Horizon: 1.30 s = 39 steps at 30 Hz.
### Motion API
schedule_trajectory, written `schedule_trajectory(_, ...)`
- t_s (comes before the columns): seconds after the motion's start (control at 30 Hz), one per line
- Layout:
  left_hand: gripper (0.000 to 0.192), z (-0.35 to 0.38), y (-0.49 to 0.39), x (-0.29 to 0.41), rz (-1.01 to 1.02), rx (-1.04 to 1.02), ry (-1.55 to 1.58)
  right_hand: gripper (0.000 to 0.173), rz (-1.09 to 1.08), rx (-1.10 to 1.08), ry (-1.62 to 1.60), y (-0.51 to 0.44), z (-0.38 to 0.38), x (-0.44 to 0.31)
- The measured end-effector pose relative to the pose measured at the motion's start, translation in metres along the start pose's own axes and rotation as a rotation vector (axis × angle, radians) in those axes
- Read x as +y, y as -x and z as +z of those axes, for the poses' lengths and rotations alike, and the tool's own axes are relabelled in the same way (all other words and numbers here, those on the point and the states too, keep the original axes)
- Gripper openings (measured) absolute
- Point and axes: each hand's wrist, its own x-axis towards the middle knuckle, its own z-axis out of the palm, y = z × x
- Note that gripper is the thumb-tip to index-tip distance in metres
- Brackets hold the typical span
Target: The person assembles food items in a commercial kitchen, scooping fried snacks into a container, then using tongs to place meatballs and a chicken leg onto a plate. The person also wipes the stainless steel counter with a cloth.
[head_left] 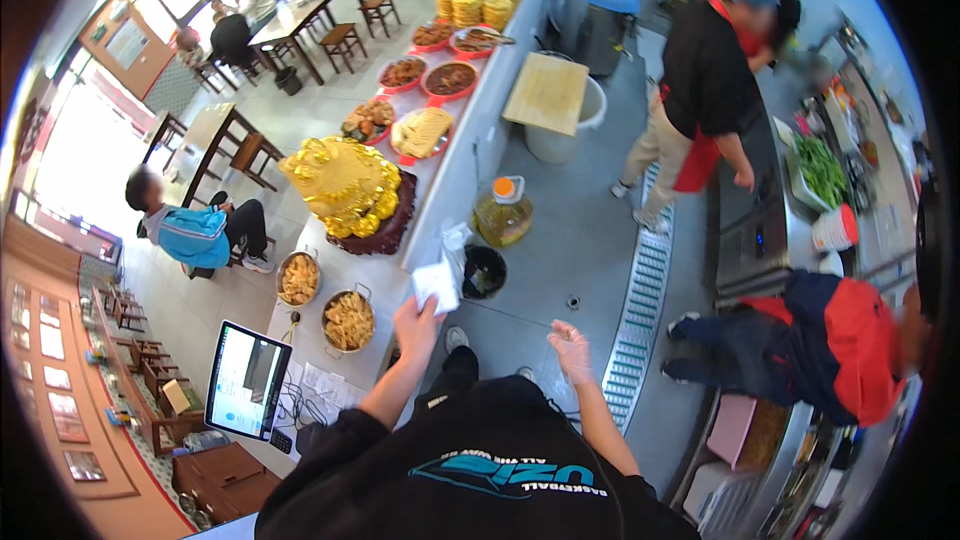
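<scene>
My left hand [415, 328] holds a white folded paper or napkin [436, 286] near the counter's edge. My right hand [570, 351], in a clear disposable glove, is raised over the floor with fingers partly curled, and no object shows in it. Beside the paper a white plastic bag [454, 241] hangs over a black bin [484, 272]. Two metal pots of fried food, one [349, 321] nearer and one [298, 279] further left, stand on the counter [315, 232].
A large oil jug [504, 219] stands on the floor beyond the bin. Co-workers stand at the right, one in a red and navy top [817, 345]. A floor drain grate [641, 300] runs between us. A monitor [247, 380], a gold ornament [345, 184] and dishes [450, 79] line the counter.
</scene>
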Motion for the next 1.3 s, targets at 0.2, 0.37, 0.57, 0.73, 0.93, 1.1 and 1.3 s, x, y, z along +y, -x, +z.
schedule_trajectory(0.2,0.023,0.191,0.055,0.034,0.152,-0.517,0.051,0.043,0.019,0.322,0.1,0.103,-0.163,0.055)
schedule_trajectory(0.37,0.019,0.259,0.152,0.013,0.002,-0.885,-0.025,0.03,0.123,0.823,-0.229,0.181,-0.27,0.159)
schedule_trajectory(0.57,0.025,0.257,0.139,-0.013,-0.011,-1.006,-0.126,0.024,0.259,1.248,-0.091,0.224,-0.273,0.237)
schedule_trajectory(0.73,0.03,0.347,0.118,-0.025,-0.286,-1.018,-0.224,0.028,0.153,1.668,-0.449,0.24,-0.279,0.22)
schedule_trajectory(0.93,0.031,0.439,0.092,-0.028,-0.379,-1.046,-0.266,0.026,0.31,1.771,-0.457,0.206,-0.301,0.175)
schedule_trajectory(1.1,0.026,0.519,0.111,-0.012,-0.271,-1.19,-0.182,0.052,0.547,1.512,0.277,0.173,-0.331,0.174)
schedule_trajectory(1.3,0.03,0.607,0.108,0.001,-0.316,-1.322,-0.221,0.08,0.353,1.23,-0.141,0.109,-0.408,0.088)
